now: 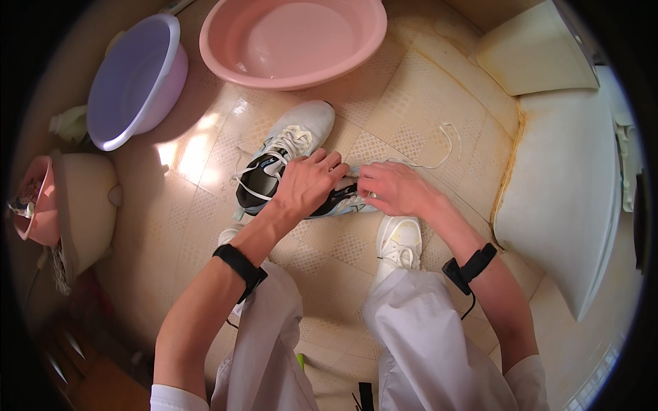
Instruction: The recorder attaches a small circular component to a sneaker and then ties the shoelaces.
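On the tiled floor between my feet lies a second sneaker (346,204), dark inside with pale blue edges, mostly covered by both hands. My left hand (308,181) is closed on it from the left; its fingertips are hidden. Curled at the other end, my right hand (394,188) pinches at the white lacing, though exactly what its fingertips hold is partly hidden. A loose white shoelace (449,140) trails from there across the tiles to the right. Just beyond my left hand stands a light grey sneaker (298,130) with black lining, upright, its laces loosely threaded.
A pink basin (295,41) sits ahead and a purple basin (133,79) leans at the far left. At left is a beige container (89,198) beside a small pink bowl (41,198). A white panel (555,192) borders the right. My white shoes (399,240) are close below.
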`<state>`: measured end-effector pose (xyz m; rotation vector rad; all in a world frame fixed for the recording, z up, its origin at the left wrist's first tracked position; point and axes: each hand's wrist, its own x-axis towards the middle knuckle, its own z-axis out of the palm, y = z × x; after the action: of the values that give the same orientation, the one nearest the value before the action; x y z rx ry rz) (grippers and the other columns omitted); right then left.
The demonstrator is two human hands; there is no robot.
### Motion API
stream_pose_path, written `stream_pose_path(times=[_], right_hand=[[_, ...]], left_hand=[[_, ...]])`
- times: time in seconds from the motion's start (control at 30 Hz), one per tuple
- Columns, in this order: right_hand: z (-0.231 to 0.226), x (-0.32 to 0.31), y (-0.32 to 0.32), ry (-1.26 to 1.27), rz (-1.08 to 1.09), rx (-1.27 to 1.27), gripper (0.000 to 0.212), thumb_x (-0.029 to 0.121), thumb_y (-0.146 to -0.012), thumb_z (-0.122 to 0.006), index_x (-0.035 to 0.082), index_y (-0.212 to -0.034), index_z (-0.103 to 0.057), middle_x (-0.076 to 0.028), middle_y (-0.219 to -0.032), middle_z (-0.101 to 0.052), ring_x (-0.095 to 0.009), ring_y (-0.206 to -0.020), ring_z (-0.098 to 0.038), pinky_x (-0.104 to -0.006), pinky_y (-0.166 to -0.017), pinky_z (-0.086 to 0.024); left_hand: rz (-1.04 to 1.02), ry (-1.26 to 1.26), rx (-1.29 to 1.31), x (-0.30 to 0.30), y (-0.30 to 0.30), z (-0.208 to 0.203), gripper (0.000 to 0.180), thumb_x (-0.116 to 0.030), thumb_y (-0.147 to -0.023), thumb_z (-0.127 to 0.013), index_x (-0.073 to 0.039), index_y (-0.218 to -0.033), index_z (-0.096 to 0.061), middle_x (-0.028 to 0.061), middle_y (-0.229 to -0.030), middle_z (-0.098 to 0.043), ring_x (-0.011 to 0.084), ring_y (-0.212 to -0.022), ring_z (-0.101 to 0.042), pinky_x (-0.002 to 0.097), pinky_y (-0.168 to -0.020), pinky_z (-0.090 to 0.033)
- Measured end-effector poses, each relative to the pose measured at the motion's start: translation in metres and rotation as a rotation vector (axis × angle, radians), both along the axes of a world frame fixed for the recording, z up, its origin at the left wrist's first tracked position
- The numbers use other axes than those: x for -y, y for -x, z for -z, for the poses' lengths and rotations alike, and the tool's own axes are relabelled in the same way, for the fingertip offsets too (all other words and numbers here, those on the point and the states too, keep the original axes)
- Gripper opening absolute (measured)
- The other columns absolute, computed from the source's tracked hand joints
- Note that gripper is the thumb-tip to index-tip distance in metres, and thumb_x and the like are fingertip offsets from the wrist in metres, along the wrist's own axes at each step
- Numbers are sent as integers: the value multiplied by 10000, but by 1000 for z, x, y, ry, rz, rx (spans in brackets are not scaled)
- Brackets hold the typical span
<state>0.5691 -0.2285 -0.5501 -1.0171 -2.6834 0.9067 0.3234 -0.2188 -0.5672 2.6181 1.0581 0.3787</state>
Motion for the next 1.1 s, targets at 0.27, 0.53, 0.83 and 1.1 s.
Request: stream_pose_path(times=[0.27,0.53,0.83,1.1], right_hand=[[13,18,-13,-104,44,43,194,143,-827,-773,94,-939,-622,-66,-941,-605,-276,-891,-671,-427,-751,-547],[22,20,-10,-148,99,10,228,190,-819,-797,102,-924,-614,-60,-867,-585,-266,-820,-657,-415,-701,-539],[16,21,-5,59,105,116,169,174,-891,-733,90,-990,-626,-85,-893,-667,-331,-850,-695,-460,-713,-553],[6,25,-1,419,353,45,216,269,-934,-696,77,-1000,-624,-136,-815,-698,-385,-787,-680,-494,-691,-511]], left_hand=[[54,-1,120,18,5,-18,268,-138,-796,-716,-92,-1035,-605,51,-963,-588,271,-929,-598,384,-803,-477],[77,8,-67,24,-6,-10,354,-393,-861,-761,-115,-1034,-626,40,-1042,-576,245,-951,-582,400,-825,-445],[-24,-4,-9,28,-20,-3,265,-299,-862,-756,-118,-1021,-646,48,-1002,-563,249,-973,-556,402,-841,-435],[-42,26,-89,26,-17,-1,221,-289,-887,-739,-146,-1032,-654,34,-998,-578,243,-978,-559,407,-850,-424]])
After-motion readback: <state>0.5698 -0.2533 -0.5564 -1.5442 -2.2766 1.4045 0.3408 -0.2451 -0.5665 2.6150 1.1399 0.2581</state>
